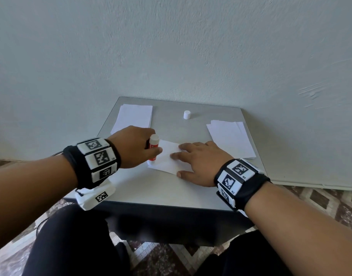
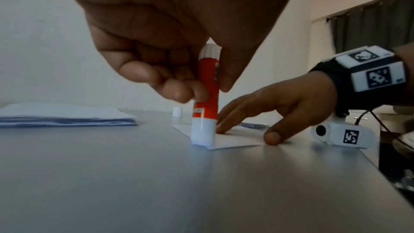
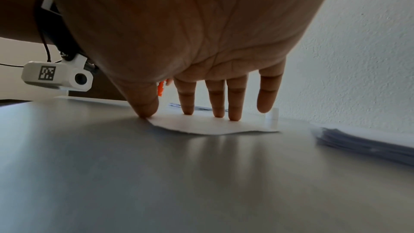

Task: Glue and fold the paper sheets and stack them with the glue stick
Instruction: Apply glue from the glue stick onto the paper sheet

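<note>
The left hand [image 1: 132, 145] grips the red and white glue stick [image 2: 205, 98] standing straight up, tip down on the left edge of the small white paper sheet [image 1: 171, 159] mid-frame, while the right hand [image 1: 201, 162] presses flat, straight fingers [image 3: 235, 98] just right of it.

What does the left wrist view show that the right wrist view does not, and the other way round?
Only the left wrist view shows the left hand gripping the glue stick, its lower end on the paper sheet. Only the right wrist view shows three straight fingertips of the right hand pressing the sheet, the little finger raised. Both show the sheet, the white cap and the grey table.
</note>
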